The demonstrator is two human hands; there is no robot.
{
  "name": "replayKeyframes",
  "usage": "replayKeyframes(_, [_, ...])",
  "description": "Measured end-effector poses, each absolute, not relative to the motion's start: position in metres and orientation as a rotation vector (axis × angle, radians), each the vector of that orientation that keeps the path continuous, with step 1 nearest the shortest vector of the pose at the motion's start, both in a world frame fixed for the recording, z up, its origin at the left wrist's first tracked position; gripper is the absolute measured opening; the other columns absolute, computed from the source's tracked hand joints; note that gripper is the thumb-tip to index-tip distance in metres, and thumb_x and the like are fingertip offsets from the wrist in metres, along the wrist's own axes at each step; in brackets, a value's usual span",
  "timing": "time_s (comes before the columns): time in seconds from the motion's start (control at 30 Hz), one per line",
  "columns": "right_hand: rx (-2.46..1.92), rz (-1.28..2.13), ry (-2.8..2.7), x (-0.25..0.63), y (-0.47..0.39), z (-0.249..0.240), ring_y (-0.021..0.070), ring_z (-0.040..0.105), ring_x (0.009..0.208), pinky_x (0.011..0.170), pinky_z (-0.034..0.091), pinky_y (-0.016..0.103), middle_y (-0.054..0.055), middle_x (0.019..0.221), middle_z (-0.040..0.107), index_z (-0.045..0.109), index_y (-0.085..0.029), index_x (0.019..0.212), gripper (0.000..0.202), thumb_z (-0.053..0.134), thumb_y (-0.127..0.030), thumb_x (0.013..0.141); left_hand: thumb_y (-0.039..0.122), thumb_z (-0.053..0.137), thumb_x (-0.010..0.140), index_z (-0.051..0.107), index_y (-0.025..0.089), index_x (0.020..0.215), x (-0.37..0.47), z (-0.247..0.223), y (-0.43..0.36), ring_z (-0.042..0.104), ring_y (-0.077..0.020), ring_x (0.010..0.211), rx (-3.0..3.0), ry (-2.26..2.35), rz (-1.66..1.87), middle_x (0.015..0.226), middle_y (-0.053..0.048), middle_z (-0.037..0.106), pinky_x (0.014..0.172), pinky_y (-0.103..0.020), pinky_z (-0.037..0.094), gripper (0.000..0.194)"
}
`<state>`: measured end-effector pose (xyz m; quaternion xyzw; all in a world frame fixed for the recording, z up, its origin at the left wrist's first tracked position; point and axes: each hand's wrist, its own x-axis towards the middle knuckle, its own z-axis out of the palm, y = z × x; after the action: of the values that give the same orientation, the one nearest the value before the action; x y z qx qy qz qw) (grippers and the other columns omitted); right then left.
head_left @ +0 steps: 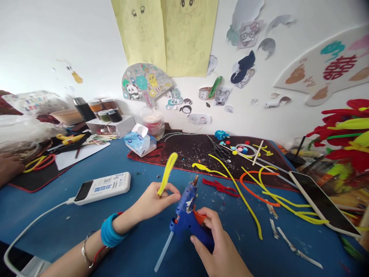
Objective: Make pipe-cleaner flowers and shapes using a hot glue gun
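Between the fingers of my left hand stands a folded yellow pipe cleaner, its looped end pointing up. My right hand grips the handle of a blue hot glue gun, with fingers at the orange trigger. The nozzle points up and away from me. A clear glue stick sticks out of the gun's back end. My left fingertips are close beside the gun's barrel. Short red pipe cleaners lie just beyond the gun, and a long yellow pipe cleaner curves to their right.
A power bank with a white cable lies at left, near a tissue pack. Black scissors and pom-poms rest on the dark mat. A tablet and red-yellow flowers are at right. Another person's hand shows far left.
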<state>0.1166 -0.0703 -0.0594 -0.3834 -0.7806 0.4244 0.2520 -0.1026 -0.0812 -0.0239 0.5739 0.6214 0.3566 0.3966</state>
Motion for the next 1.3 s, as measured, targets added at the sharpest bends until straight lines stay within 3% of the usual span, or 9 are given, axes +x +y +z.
replayKeyframes(0.33, [-1.097, 1.228, -2.066, 0.113, -0.071, -0.064, 0.0218, 0.059, 0.099, 0.081, 0.048, 0.032, 0.008, 0.105, 0.062, 0.044, -0.022, 0.12, 0.045, 0.052, -0.032, 0.077, 0.045, 0.058, 0.076, 0.064, 0.014, 0.082, -0.094, -0.02, -0.101, 0.017, -0.005, 0.04, 1.444, 1.61, 1.124, 0.04, 0.01, 0.022, 0.038, -0.021, 0.017, 0.032])
replayKeyframes(0.57, [-1.179, 1.029, -2.135, 0.109, -0.074, -0.07, 0.0221, 0.061, 0.095, 0.077, 0.05, 0.031, 0.007, 0.102, 0.064, 0.046, -0.024, 0.117, 0.039, 0.049, -0.032, 0.079, 0.034, 0.054, 0.08, 0.064, 0.017, 0.074, -0.092, -0.018, -0.105, 0.04, -0.0083, 0.048, 1.666, 1.719, 1.065, 0.055, 0.002, 0.055, 0.046, -0.02, 0.032, 0.02])
replayKeyframes(0.83, [-1.06, 0.986, -2.192, 0.11, -0.072, -0.068, 0.0206, 0.065, 0.085, 0.069, 0.052, 0.026, 0.007, 0.097, 0.066, 0.046, -0.022, 0.117, 0.04, 0.049, -0.028, 0.078, 0.024, 0.035, 0.087, 0.039, 0.018, 0.064, -0.097, -0.02, -0.101, 0.027, -0.0083, 0.052, 1.697, 1.804, 1.086, 0.055, 0.005, 0.035, 0.049, -0.02, 0.028, 0.024])
replayKeyframes(0.93, [-0.939, 1.029, -2.29, 0.11, -0.07, -0.067, 0.0194, 0.066, 0.079, 0.068, 0.052, 0.026, 0.006, 0.092, 0.068, 0.045, -0.021, 0.117, 0.043, 0.049, -0.023, 0.074, 0.026, 0.038, 0.087, 0.046, 0.017, 0.068, -0.098, -0.021, -0.101, 0.029, -0.0084, 0.052, 1.72, 1.805, 1.132, 0.056, 0.005, 0.037, 0.05, -0.02, 0.028, 0.023])
replayKeyframes(1.07, [-0.788, 0.831, -2.54, 0.109, -0.069, -0.067, 0.02, 0.066, 0.072, 0.066, 0.052, 0.03, 0.005, 0.091, 0.068, 0.044, -0.019, 0.121, 0.05, 0.048, -0.019, 0.071, 0.03, 0.047, 0.085, 0.06, 0.018, 0.087, -0.095, -0.019, -0.102, 0.027, -0.007, 0.044, 1.836, 1.68, 1.044, 0.048, 0.007, 0.038, 0.046, -0.019, 0.026, 0.018])
replayKeyframes(1.2, [-0.75, 0.714, -2.672, 0.108, -0.07, -0.066, 0.0218, 0.065, 0.069, 0.064, 0.051, 0.033, 0.006, 0.095, 0.069, 0.046, -0.018, 0.122, 0.053, 0.048, -0.018, 0.068, 0.025, 0.042, 0.086, 0.062, 0.02, 0.094, -0.093, -0.017, -0.1, 0.04, -0.0072, 0.043, 2.046, 1.549, 0.872, 0.056, 0.002, 0.055, 0.049, -0.02, 0.031, 0.022])
replayKeyframes(1.3, [-0.754, 0.718, -2.695, 0.108, -0.071, -0.063, 0.0231, 0.065, 0.072, 0.064, 0.051, 0.034, 0.005, 0.095, 0.069, 0.046, -0.017, 0.122, 0.053, 0.047, -0.018, 0.069, 0.019, 0.041, 0.084, 0.062, 0.021, 0.094, -0.094, -0.019, -0.097, 0.043, -0.0087, 0.043, 2.171, 1.556, 0.754, 0.054, 0.002, 0.056, 0.049, -0.021, 0.03, 0.024])
